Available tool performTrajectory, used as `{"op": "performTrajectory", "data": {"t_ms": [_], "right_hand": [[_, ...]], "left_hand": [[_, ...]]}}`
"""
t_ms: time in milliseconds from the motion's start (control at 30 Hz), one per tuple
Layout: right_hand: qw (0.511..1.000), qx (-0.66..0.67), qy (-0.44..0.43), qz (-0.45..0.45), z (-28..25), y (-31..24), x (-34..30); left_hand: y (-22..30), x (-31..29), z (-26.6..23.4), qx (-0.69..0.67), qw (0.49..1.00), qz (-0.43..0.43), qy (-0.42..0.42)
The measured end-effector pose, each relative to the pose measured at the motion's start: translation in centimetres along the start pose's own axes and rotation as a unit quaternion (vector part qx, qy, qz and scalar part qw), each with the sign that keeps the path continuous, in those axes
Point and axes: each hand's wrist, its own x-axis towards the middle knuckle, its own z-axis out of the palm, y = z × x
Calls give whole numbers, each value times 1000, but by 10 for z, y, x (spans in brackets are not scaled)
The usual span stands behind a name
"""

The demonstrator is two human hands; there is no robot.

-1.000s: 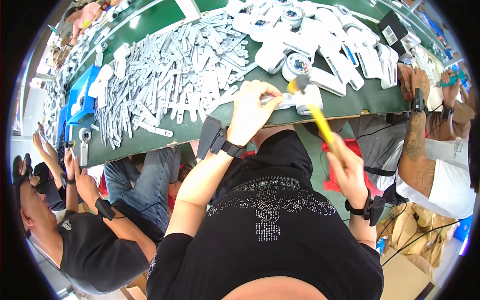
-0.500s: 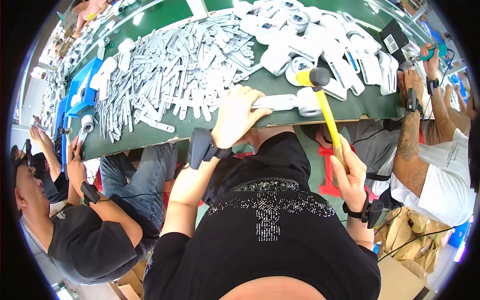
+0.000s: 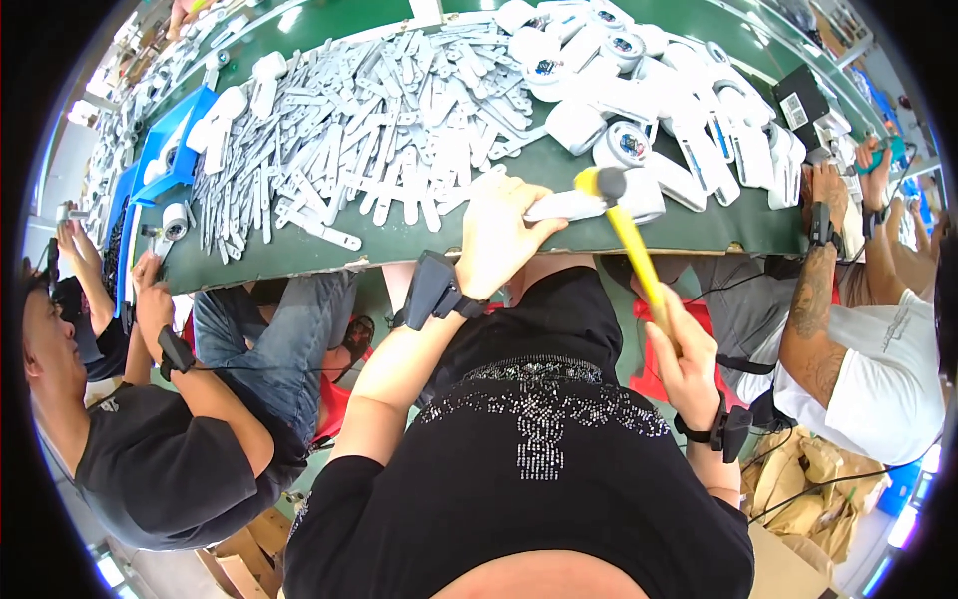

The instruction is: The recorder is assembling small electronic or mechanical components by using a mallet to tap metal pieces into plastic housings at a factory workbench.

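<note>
The white handled part (image 3: 566,207) is at the near edge of the green surface (image 3: 704,230), its slim end clamped in the grip of the left hand (image 3: 499,228). Over it is the head of the yellow hammer (image 3: 636,250), handle wrapped in the grip of the right hand (image 3: 687,347); from here I can't tell if they touch. Beyond sit 2 heaps: pale flat strips (image 3: 379,130) leftward, white round-headed housings (image 3: 654,90) rightward.
</note>
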Motion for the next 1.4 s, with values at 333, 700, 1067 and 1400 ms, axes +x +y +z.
{"op": "performTrajectory", "data": {"t_ms": [333,700,1067,1400], "right_hand": [[999,9,-16,-46,10,-7,13],[997,-6,-64,-46,19,-16,15],[1000,10,9,7,11,7,7],[996,20,15,-87,27,2,5]], "left_hand": [[1,-14,4,-172,969,-175,9],[-2,-16,7,-178,965,-192,31],[0,-11,4,-155,970,-186,-9],[5,-13,-1,-176,961,-210,-18]]}}
